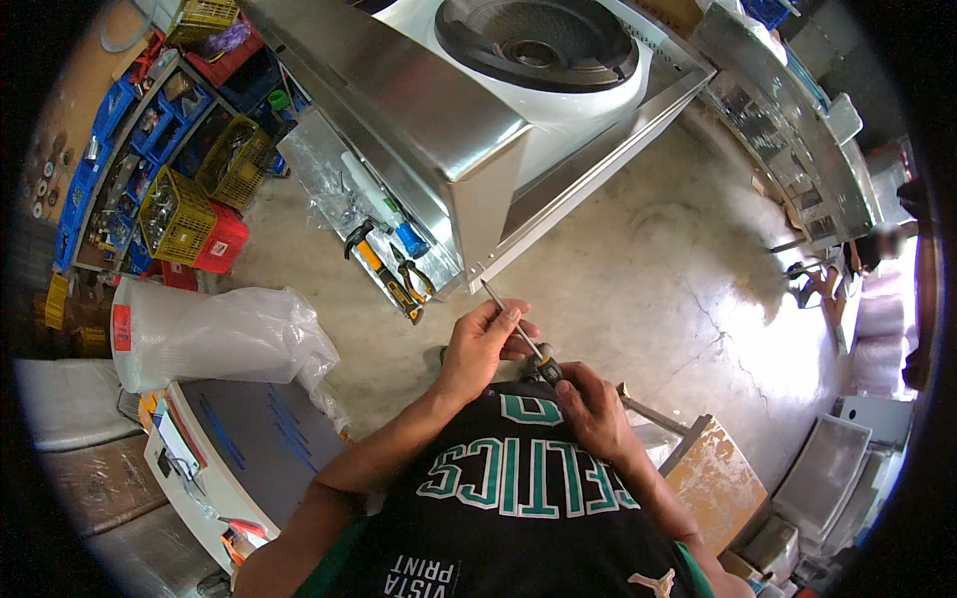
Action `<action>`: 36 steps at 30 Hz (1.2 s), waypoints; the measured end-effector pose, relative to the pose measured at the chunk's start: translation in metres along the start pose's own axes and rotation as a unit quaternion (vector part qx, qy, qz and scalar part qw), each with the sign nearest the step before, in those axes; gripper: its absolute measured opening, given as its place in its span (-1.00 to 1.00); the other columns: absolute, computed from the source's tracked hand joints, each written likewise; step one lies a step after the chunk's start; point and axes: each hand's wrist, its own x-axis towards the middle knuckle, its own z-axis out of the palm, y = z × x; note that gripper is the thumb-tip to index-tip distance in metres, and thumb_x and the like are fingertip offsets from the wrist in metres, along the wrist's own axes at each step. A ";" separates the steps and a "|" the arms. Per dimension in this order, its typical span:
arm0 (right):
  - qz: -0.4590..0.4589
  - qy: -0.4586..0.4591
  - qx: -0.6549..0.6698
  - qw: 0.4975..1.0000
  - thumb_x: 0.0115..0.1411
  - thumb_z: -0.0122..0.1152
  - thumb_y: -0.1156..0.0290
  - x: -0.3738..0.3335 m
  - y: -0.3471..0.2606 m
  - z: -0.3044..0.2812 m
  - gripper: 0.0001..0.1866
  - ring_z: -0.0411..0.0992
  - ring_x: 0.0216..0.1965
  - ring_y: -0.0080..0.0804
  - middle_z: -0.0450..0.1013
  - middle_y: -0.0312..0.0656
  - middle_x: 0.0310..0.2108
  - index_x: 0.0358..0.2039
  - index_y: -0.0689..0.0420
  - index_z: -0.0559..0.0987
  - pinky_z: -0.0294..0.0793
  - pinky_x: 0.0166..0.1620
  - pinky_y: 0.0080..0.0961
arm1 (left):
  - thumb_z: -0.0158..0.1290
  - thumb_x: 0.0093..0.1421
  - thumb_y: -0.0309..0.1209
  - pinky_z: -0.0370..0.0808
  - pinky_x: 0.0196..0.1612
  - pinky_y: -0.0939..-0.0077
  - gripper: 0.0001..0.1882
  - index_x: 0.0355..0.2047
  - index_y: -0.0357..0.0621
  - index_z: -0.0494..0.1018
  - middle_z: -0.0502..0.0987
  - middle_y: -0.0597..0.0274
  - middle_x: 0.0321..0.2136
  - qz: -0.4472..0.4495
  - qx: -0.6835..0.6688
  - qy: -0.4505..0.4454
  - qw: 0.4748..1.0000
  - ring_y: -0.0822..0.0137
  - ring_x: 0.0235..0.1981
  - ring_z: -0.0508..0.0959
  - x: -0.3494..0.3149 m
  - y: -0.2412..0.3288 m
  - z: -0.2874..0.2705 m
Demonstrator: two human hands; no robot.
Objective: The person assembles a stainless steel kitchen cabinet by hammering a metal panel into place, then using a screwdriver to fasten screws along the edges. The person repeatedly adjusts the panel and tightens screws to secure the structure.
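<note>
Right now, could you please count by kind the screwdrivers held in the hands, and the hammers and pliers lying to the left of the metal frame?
Screwdriver, held: 1
Hammer: 1
Pliers: 1
Total: 3

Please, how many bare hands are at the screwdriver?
2. On the screwdriver, the left hand is at the shaft, the right hand at the handle.
</note>
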 end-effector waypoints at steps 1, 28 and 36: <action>0.010 -0.011 0.004 1.000 0.37 0.12 0.26 0.002 0.001 -0.002 -0.65 0.53 -0.39 -0.05 0.51 0.14 -0.41 0.00 0.28 0.52 0.46 -0.27 -0.23 | -0.05 0.48 -0.20 0.57 -0.33 0.66 -0.68 0.03 -0.16 0.49 0.66 0.22 -0.27 0.007 0.003 0.004 1.000 0.52 -0.42 0.64 0.001 -0.001 0.001; 0.191 -0.288 0.581 0.737 0.42 -0.01 0.01 0.034 0.027 -0.003 -0.46 0.19 -0.73 -0.56 0.37 -0.30 -0.56 0.03 0.29 0.51 0.18 -0.66 -0.61 | 0.03 0.45 -0.21 0.57 -0.41 0.66 -0.71 -0.04 -0.18 0.52 0.68 0.18 -0.34 -0.002 0.025 0.041 0.999 0.51 -0.46 0.65 0.012 0.004 -0.009; -0.213 0.217 -0.242 0.921 0.11 0.40 0.33 0.025 0.006 0.013 -0.48 0.46 -0.58 -0.13 0.49 -0.07 -0.42 0.11 0.04 0.55 0.54 -0.41 -0.27 | -0.12 0.51 -0.24 0.65 -0.16 0.51 -0.67 0.09 -0.18 0.44 0.66 0.09 -0.14 -0.039 -0.065 -0.016 0.997 0.36 -0.21 0.69 0.017 0.003 -0.012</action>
